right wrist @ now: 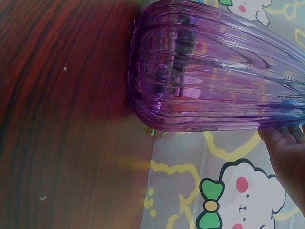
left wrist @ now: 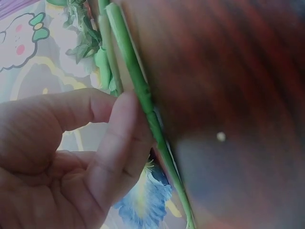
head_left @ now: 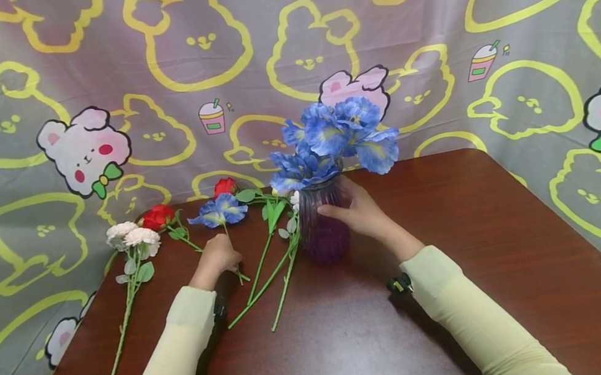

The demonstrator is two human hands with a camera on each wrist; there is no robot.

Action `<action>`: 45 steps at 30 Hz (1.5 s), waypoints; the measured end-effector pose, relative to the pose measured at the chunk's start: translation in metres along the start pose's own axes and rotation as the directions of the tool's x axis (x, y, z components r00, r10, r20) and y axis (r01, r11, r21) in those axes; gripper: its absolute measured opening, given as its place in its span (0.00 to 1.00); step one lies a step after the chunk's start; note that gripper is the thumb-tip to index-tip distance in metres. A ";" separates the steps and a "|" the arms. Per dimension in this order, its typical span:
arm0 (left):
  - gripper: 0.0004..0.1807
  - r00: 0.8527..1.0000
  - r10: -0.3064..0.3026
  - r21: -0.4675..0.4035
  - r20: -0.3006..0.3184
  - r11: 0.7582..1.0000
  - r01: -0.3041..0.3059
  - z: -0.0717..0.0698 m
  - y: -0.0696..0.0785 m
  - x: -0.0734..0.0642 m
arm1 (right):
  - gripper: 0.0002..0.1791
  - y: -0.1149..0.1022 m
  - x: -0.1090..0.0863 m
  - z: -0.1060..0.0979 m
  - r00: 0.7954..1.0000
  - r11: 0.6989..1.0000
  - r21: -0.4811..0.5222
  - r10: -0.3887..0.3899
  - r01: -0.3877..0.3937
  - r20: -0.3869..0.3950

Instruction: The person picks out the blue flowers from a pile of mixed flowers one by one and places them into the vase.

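My left hand [head_left: 216, 259] pinches the thin green stem of an artificial blue iris [head_left: 220, 212] low over the table, its bloom pointing toward the back. In the left wrist view, thumb and fingers [left wrist: 126, 129] meet at the stem, and a thicker green stem [left wrist: 131, 62] runs right beside them. My right hand [head_left: 361, 208] grips the upper right side of a ribbed purple glass vase [head_left: 324, 228], thumb across its front. Several blue irises [head_left: 333, 134] stand in the vase, spreading above its mouth. The right wrist view shows the vase's base [right wrist: 143, 71] close up.
White carnation-like flowers [head_left: 142, 239] on a long stem lie at the left. Red flowers [head_left: 158, 217] lie behind my left hand. Several green stems [head_left: 262, 269] lie between that hand and the vase. A cartoon-print curtain [head_left: 224, 54] hangs behind the brown table [head_left: 508, 250].
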State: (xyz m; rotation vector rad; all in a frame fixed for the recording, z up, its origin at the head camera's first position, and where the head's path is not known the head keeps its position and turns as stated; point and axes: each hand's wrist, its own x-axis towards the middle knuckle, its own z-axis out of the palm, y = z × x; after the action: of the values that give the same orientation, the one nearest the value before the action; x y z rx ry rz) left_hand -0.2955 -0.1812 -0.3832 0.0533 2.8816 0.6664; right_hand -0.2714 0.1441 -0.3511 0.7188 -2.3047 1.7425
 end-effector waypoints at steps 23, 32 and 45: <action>0.08 0.997 -0.021 -0.058 -0.070 0.998 0.017 -0.002 -0.006 -0.007 | 0.39 0.009 0.001 0.001 1.000 1.000 0.005 -0.022 0.022 -0.003; 0.13 0.994 0.026 -0.099 -0.106 0.994 -0.036 -0.009 -0.001 -0.015 | 0.39 0.006 0.003 -0.001 1.000 1.000 0.002 0.005 -0.005 0.008; 0.10 0.987 0.011 -0.123 -0.158 0.992 -0.030 -0.014 0.011 -0.021 | 0.39 0.001 0.000 -0.001 1.000 0.999 -0.041 -0.013 0.013 0.018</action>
State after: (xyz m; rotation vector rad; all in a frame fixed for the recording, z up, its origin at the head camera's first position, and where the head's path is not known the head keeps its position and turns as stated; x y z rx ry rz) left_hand -0.2773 -0.1793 -0.3624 0.0141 2.9837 0.8917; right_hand -0.2725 0.1454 -0.3518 0.7431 -2.3349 1.6847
